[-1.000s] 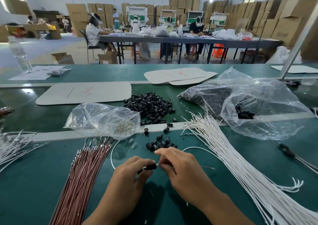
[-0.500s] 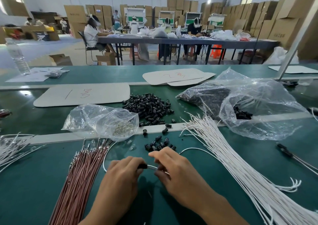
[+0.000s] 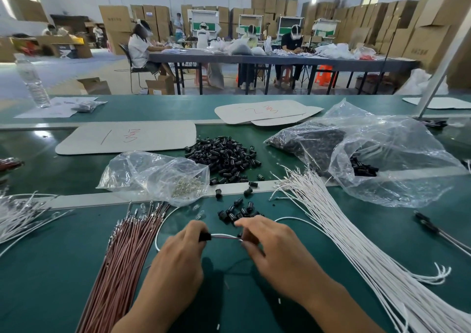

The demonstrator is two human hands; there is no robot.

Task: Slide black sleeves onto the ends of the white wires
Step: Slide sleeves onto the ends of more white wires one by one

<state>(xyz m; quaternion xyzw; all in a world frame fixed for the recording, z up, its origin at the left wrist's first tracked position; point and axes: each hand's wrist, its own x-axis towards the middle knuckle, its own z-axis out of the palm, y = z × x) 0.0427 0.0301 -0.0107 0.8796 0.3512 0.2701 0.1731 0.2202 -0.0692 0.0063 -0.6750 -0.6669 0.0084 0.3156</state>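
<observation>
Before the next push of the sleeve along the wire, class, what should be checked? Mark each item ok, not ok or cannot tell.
1. Left hand grips the black sleeve: ok.
2. Right hand pinches the wire: ok.
3. Wire runs straight between the hands into the sleeve: ok.
4. Wire end seated inside the sleeve: cannot tell, fingers hide it.
5. Loose sleeves lie just beyond the hands: ok.

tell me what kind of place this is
Likely a factory assembly floor: cardboard boxes stacked along the walls, workers seated at a long table, and a green bench holding bundled white wires and loose black sleeves.
</observation>
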